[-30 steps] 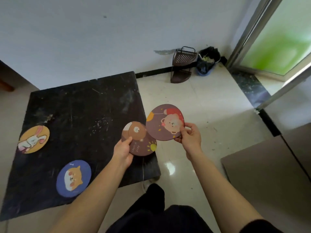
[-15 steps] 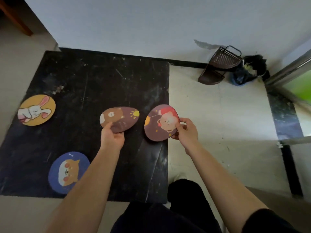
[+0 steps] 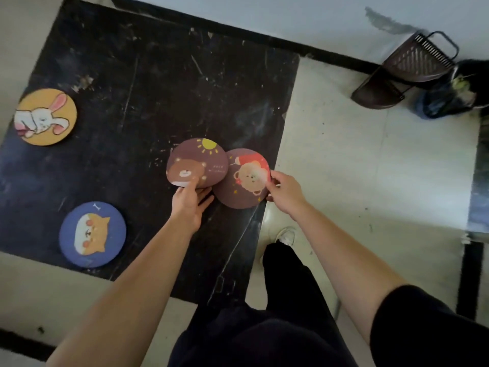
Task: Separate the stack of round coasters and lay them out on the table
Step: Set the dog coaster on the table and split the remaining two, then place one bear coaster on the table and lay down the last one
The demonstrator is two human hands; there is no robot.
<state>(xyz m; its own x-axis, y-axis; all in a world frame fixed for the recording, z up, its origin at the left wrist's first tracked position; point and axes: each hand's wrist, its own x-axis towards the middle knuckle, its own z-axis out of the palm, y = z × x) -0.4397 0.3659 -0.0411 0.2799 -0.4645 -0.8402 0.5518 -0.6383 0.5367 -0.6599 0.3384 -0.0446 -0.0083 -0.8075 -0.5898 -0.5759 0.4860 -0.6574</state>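
Left hand (image 3: 189, 205) fingers (image 3: 191, 182) pinching near rim of sun-bear coaster (image 3: 197, 162); right hand (image 3: 284, 193) fingers (image 3: 271, 177) pinching balloon-bear coaster (image 3: 242, 178), partly tucked under the first, beside counter (image 3: 158, 83) right edge. Seemingly above the counter, not yet laid. Open dark surface beyond and left of sun-bear coaster; rabbit coaster (image 3: 45, 116), dog coaster (image 3: 92, 234) well apart, far left.

Single head-worn view, steeply downward, close above black table (image 3: 132, 102).

Sun-bear coaster (image 3: 198, 162) overlapping red-bear coaster (image 3: 244, 178); rabbit coaster (image 3: 45, 117), dog coaster (image 3: 92, 234) flat
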